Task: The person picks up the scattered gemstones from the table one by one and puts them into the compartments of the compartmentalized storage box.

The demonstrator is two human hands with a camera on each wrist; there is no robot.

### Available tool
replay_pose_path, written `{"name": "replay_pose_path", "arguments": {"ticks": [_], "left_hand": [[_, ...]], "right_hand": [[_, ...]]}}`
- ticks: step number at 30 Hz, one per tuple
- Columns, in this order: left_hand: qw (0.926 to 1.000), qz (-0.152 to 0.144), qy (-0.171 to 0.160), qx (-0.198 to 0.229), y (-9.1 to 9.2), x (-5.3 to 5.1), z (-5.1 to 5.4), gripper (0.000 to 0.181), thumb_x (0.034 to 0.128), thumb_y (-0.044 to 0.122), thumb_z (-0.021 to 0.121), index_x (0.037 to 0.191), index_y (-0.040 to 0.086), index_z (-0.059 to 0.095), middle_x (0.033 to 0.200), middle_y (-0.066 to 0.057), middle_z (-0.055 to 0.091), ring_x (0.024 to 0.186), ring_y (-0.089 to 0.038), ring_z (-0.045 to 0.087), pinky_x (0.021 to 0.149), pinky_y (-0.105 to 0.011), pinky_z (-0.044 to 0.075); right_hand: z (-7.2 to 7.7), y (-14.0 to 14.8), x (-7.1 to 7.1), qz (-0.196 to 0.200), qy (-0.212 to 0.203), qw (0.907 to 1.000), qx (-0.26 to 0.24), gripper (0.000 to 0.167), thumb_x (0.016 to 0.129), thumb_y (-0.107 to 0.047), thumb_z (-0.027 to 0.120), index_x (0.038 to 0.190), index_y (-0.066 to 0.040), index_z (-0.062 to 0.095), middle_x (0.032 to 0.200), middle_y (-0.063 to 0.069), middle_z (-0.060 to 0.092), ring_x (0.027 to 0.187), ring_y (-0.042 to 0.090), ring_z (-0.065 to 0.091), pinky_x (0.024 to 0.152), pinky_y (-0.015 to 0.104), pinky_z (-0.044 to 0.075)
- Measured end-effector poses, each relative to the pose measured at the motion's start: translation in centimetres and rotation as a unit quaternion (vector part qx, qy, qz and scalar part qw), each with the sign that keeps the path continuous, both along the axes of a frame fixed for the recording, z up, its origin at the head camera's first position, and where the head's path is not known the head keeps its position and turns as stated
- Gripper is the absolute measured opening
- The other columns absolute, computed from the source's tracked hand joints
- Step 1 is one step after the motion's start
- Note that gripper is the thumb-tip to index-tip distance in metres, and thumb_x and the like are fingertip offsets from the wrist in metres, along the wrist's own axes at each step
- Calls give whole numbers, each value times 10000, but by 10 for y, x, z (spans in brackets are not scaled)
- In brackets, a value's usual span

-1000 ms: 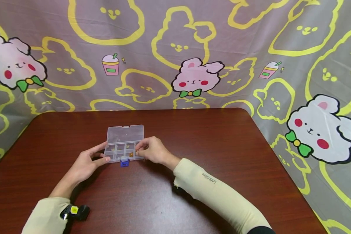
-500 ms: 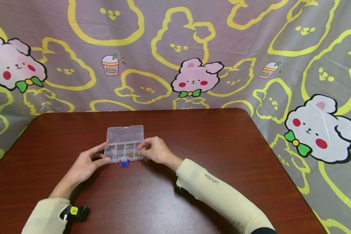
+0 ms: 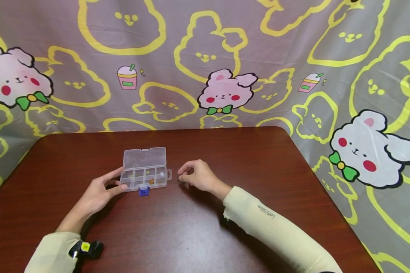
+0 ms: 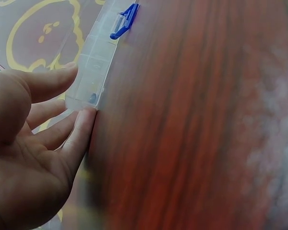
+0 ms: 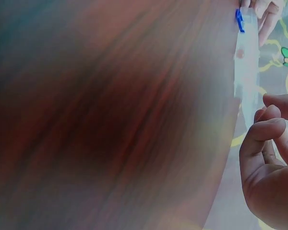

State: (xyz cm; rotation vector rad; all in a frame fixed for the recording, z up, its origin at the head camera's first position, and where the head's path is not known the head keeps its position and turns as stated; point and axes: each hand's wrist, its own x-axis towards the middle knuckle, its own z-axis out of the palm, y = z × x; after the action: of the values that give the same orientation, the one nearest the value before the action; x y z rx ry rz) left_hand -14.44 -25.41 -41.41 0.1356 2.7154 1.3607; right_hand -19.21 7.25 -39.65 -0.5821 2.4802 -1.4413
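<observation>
A clear plastic compartment box (image 3: pixel 143 178) lies on the table with its lid (image 3: pixel 145 157) raised at the back. A blue latch (image 3: pixel 144 190) hangs at its front. Several small pieces sit in its compartments, among them an orange piece (image 3: pixel 152 182) and a whitish piece (image 3: pixel 162 174). My left hand (image 3: pixel 99 192) grips the box's left end between thumb and fingers, also seen in the left wrist view. To the right of the box, apart from it, my right hand (image 3: pixel 199 175) hovers with loosely bent fingers. Nothing shows between its fingertips.
The box stands on a dark red-brown wooden table (image 3: pixel 246 163). Behind and to the right hangs a grey curtain (image 3: pixel 177 68) with yellow outlines and rabbit faces. A clear hanging tab (image 3: pixel 169 174) sticks out from the box's right end.
My right hand has drawn back to the right from the box's right compartments, uncovering the whitish piece and the end tab. The left hand keeps its grip on the box.
</observation>
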Motion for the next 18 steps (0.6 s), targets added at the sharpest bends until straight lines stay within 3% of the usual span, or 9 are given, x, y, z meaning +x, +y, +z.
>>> {"name": "replay_pose_path", "arguments": {"ticks": [10,18], "left_hand": [[9997,-80,4,-245,0,0,2,688,936,136,723,1522,-7,391,1326,-248,561,1062,-339,571,723,-216,449],[9990,-203,55,-406,1,0,5,707,927,160,740,1510,-34,390,1290,-268,582,1038,-354,597,713,-233,462]], "right_hand": [[6,55,8,-222,172,9995,173,100,856,-10,742,955,8,744,688,11,649,513,94,555,522,261,478],[14,106,15,-461,759,9929,791,90,843,-27,754,934,-34,752,743,-25,649,626,117,571,582,267,473]]}}
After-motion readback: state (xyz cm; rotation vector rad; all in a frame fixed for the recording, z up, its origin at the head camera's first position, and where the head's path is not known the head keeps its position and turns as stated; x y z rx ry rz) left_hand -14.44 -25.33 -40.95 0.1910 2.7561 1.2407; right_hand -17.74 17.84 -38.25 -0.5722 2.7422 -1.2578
